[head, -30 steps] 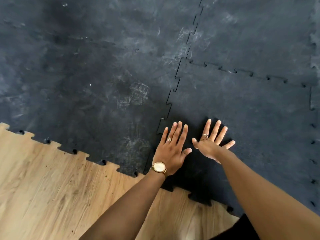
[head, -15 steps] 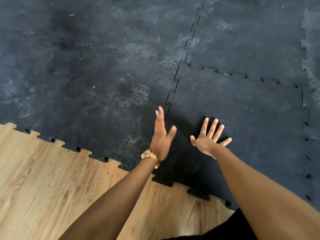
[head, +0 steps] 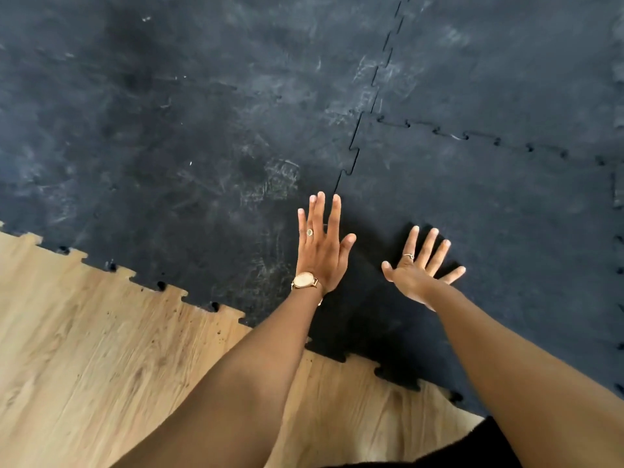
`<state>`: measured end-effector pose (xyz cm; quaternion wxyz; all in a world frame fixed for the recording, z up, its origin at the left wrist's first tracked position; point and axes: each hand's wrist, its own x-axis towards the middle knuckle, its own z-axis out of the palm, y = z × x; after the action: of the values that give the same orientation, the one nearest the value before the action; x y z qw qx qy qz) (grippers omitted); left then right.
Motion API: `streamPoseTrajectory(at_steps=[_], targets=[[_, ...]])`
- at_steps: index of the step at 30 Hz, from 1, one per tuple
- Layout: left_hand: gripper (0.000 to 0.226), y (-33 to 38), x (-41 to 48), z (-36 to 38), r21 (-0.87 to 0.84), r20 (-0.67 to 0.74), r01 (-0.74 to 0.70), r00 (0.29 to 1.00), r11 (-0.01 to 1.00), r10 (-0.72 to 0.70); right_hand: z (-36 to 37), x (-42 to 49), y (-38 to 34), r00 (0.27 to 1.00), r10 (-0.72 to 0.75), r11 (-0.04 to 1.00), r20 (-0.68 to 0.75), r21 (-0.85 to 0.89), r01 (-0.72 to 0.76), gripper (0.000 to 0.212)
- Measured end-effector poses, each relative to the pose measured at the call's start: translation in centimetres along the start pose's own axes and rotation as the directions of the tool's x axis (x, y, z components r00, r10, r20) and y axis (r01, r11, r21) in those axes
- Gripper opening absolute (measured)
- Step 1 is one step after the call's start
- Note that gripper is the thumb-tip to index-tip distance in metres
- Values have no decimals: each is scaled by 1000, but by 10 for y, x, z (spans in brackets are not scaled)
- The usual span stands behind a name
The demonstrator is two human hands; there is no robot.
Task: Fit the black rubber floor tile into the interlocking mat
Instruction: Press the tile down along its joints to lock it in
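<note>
The black rubber floor tile [head: 489, 214] lies at the right, its toothed left and far edges meeting the scuffed interlocking mat [head: 185, 146]. The left seam shows a thin dark gap above my fingers. My left hand [head: 322, 248], with a ring and a gold watch, is flat and open with fingers stretched over that seam. My right hand [head: 418, 268], fingers spread, presses palm down on the tile's near left part. Neither hand holds anything.
Light wooden floor [head: 101, 366] lies in front of the mat's jagged near edge. More joined black tiles [head: 506, 62] continue at the back and along the right edge. A dark piece of clothing [head: 472, 447] shows at the bottom.
My left hand lifted on edge off the tile half a second ago and has come back down flat, further forward on the seam. My right hand stayed pressed on the tile.
</note>
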<state>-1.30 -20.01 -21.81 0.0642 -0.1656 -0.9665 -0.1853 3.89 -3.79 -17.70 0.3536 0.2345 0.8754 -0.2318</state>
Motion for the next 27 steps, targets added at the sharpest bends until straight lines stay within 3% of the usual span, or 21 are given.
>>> streamPoseTrajectory(at_steps=[3,5,7,10,12,15,17,27], targets=[[67,4,-21,-4,-211,-91,126,985,969,-147,1,0,2,1000,-23,1000,-12,8,23,84],[69,6,-43,1,-224,-111,205,966,953,-234,4,4,4,999,-35,999,-8,25,35,84],[72,7,-59,4,-122,-81,270,956,955,-281,7,6,5,999,-36,999,-28,15,36,85],[75,15,-52,1,96,81,320,941,942,-328,1,0,1,1000,-29,999,8,45,29,85],[76,12,-48,-1,143,173,260,943,955,-283,1,-4,1,999,-35,998,6,58,35,85],[76,-6,-35,-2,141,312,-71,950,987,23,-1,-2,-2,1000,-27,997,6,69,26,86],[78,-12,-27,-4,147,362,-195,923,970,130,-1,-3,-5,1000,-16,999,5,51,16,86],[86,-12,-25,3,187,378,-156,923,970,75,5,11,-1,1000,15,999,23,30,-16,91]])
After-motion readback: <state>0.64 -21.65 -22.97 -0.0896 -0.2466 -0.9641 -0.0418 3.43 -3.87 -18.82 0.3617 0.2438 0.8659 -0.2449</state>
